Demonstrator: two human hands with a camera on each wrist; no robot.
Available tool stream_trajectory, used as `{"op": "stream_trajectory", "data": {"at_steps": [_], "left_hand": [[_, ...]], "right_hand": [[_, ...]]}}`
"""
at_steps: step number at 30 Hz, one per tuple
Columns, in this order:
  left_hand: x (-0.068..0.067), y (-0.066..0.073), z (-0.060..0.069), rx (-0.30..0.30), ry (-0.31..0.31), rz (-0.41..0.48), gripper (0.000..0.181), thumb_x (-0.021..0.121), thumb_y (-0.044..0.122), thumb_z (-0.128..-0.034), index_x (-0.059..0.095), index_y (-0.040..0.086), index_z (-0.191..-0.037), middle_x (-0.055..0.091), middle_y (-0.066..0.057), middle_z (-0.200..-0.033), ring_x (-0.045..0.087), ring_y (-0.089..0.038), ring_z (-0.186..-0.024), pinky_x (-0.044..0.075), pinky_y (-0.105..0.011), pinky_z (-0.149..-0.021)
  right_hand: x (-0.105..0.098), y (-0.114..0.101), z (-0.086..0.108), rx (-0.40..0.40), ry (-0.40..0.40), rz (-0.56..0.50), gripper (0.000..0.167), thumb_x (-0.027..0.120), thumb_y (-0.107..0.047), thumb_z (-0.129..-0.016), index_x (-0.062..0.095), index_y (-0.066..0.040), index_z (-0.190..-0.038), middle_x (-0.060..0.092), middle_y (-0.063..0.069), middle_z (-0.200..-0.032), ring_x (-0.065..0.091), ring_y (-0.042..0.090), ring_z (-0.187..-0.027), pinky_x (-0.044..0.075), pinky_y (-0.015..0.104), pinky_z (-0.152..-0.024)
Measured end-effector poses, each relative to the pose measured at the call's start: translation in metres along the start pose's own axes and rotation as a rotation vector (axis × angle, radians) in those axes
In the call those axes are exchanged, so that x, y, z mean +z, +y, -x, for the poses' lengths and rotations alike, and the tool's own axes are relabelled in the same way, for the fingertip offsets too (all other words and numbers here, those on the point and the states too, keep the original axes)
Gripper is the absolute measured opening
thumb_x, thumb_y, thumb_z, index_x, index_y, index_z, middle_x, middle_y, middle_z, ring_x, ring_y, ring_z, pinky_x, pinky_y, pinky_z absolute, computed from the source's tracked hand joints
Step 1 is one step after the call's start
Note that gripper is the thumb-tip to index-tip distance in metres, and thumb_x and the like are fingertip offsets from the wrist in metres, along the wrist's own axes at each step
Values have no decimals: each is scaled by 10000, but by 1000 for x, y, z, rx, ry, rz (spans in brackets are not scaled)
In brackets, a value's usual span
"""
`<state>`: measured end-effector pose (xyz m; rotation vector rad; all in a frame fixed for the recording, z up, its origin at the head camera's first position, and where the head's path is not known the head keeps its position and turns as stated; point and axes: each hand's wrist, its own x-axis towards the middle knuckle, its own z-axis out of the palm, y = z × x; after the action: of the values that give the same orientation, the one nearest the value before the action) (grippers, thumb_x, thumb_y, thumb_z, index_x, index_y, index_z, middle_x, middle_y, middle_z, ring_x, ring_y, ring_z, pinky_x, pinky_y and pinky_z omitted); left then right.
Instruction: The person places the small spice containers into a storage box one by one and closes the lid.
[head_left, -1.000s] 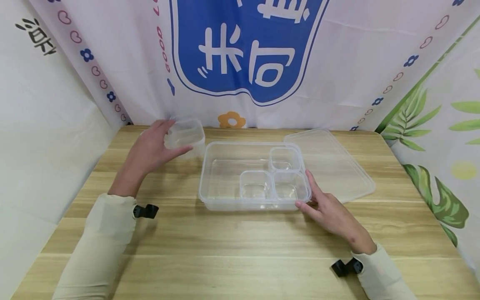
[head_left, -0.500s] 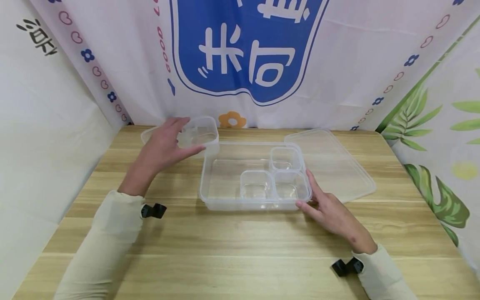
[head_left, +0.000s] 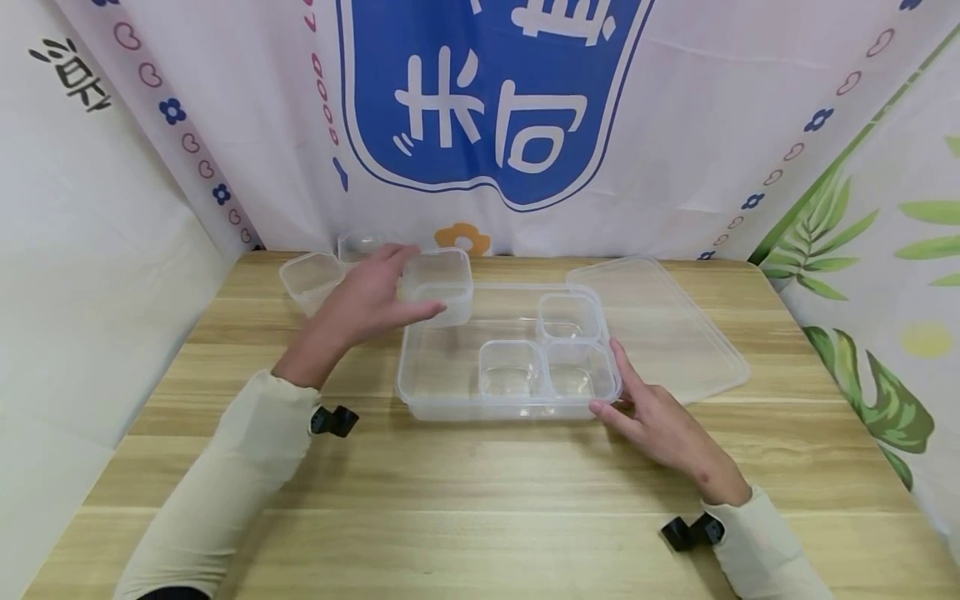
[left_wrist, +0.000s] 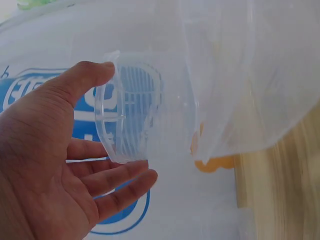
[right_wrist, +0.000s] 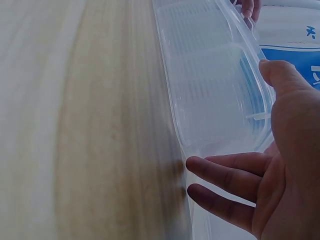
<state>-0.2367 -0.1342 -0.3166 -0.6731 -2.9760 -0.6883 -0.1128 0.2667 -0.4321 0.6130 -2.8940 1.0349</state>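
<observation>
My left hand [head_left: 367,302] pinches a small clear square container [head_left: 448,283] between thumb and fingers. It hangs above the back left corner of a larger clear rectangular box [head_left: 442,367]. In the left wrist view the thumb rests on the rim of the small container [left_wrist: 135,110], with the fingers on its far side. My right hand [head_left: 660,425] touches the front right corner of the large box. Fairly straight fingers [right_wrist: 225,177] lie against the box wall [right_wrist: 210,90] in the right wrist view. Three small square containers [head_left: 512,371] sit inside the box, at its right.
Two more small clear containers stand at the back left: a nearer one [head_left: 309,275] and another [head_left: 358,246] partly behind my left hand. A flat translucent lid [head_left: 675,333] lies right of the box. A printed cloth [head_left: 675,167] hangs along the table's back edge.
My left hand has carried the small container rightward, from the back left of the table to over the box's back left corner. The right hand and the box have stayed still.
</observation>
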Motion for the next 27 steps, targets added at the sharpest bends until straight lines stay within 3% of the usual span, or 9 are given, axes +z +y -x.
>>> {"op": "stream_trajectory", "data": {"at_steps": [12,19,27], "left_hand": [[21,22,-14,35,-64,-27,956,755,595,-871,416,12,-1548,418,-224,-1550,446,-393,-1383,381,-530,-1126],[33,29,-22,43,-123,-18,945,749,582,-889,386,39,-1572,367,-200,-1592,420,-373,-1410,376,-528,-1131],[47,38,-33,76,-179,-49,938,725,574,-903,372,23,-1574,366,-202,-1581,460,-365,-1375,398,-489,-1119]], "right_hand": [[0,0,0,-8,-6,-14,936,660,-315,-1032,-16,-187,-1668,754,135,-1052,719,269,-1003,550,530,-901],[0,-1,-1,0,-7,-6,930,660,-325,-1031,5,-149,-1667,748,156,-1069,714,285,-1019,545,540,-908],[1,-1,-1,1,-2,-6,936,662,-323,-1031,-9,-182,-1668,747,171,-1075,711,305,-1036,538,551,-924]]}}
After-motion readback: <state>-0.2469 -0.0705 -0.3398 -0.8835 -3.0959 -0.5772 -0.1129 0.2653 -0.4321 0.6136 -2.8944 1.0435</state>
